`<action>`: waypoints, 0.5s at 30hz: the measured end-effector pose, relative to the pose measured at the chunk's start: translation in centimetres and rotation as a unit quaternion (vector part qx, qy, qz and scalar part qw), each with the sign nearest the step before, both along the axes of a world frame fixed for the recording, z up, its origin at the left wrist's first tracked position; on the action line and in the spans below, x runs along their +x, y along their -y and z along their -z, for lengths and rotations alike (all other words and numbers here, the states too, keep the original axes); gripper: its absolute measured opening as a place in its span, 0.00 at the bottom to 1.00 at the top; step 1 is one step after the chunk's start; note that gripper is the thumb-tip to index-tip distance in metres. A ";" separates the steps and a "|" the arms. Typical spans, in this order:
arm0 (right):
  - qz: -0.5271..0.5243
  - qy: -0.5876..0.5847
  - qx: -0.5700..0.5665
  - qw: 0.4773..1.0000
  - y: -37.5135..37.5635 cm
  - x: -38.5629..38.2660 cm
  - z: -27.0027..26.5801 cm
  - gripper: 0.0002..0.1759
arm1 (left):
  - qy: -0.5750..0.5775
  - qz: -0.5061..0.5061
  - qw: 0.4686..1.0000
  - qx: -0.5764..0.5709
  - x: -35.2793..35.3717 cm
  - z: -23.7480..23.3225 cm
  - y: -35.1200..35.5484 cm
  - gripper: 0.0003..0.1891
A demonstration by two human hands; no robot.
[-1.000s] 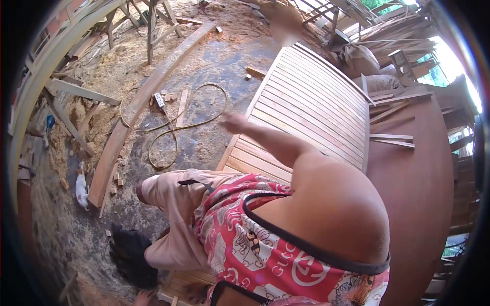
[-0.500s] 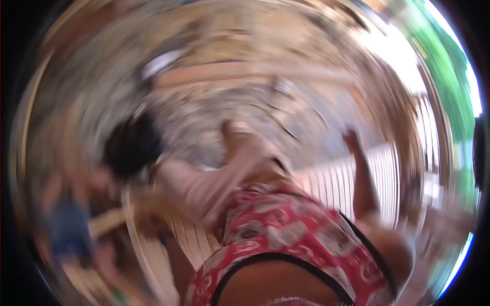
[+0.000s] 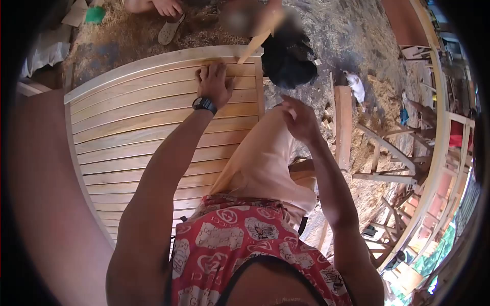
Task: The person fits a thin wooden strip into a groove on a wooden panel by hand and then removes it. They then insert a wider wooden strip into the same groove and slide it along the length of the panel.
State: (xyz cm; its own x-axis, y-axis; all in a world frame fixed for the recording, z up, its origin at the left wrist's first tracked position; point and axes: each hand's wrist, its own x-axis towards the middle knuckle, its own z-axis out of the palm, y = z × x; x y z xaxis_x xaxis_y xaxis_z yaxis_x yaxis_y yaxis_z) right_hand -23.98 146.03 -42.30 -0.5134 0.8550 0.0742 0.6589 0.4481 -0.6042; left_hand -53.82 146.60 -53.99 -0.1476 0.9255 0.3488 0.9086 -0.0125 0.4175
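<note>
My left hand [image 3: 215, 85], with a black watch [image 3: 204, 105] on its wrist, lies on a slatted wooden panel [image 3: 153, 109] near its far edge, fingers spread and slightly bent. Light-coloured slats run across the panel inside a pale frame. My right hand [image 3: 301, 120] hovers by my knee, beyond the panel's right edge; its fingers are loosely bent and apart, with nothing seen in them. A narrow wooden strip [image 3: 255, 45] slants up from the panel's far right corner. Beside that corner is a black shape [image 3: 288, 61] that I cannot make out.
Another person's hand [image 3: 168, 7] and shoe [image 3: 171, 31] show beyond the panel. A thick wooden beam [image 3: 343, 125] lies on the shaving-covered ground to the right. Past it stand wooden trestles [image 3: 390, 148]. A small white shape [image 3: 356, 87], perhaps an animal, is near the beam's end.
The view has swung round and cleared from heavy blur. My left hand now rests on the panel, and my right hand is by my knee.
</note>
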 end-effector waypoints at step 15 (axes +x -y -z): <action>-0.021 -0.114 -0.073 0.991 -11.9 -12.5 4.2 0.15 | 0.019 -0.005 0.999 -0.047 0.2 -1.4 0.2 0.24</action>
State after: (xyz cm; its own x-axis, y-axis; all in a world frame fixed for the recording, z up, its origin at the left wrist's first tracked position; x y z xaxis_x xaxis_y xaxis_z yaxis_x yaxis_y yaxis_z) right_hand -36.44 157.95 -46.49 -0.5324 0.8436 0.0702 0.4803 0.3694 -0.7955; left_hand -53.61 146.43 -52.60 -0.1680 0.9522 0.2553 0.8917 0.0364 0.4511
